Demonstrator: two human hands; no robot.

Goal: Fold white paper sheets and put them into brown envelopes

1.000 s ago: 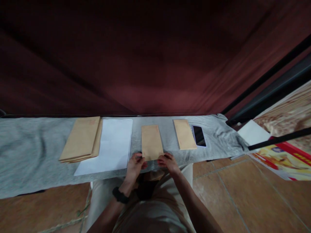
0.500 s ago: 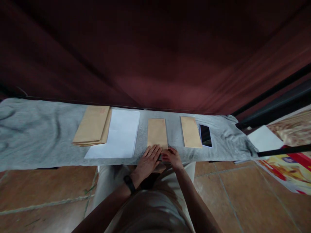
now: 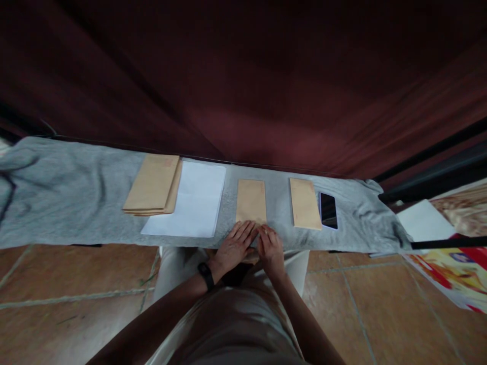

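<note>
Desk, draped in grey cloth, running across my view, dark red curtain behind it.

Item, far left: stack of brown envelopes, lying flat, slightly fanned, its right edge overlapping the white sheet.

Item: white sheet, flat, just beside the stack and reaching nearly to the desk's near edge.

Item, centre: brown envelope, long side pointing away from me, flat on the cloth, with bare grey cloth on either side of it. Plain tan face, a faint reddish mark near its far end. Its near end is covered by my hands, so I cannot see that edge.

Item: second brown envelope, flat, turned a little, well apart from the centre one.

Item: phone, dark screen up, just beside the second envelope on its right.

Item, far right: white paper and a colourful printed sheet past the desk's end; a black bar crosses above them.

Left hand: fingers spread and laid flat, grip released, palm down on the near end of the centre envelope. Black band at the wrist.

Right hand: fingers bent, tips pressing the envelope's near right corner beside the left hand; whether it pinches the edge I cannot tell.
</note>
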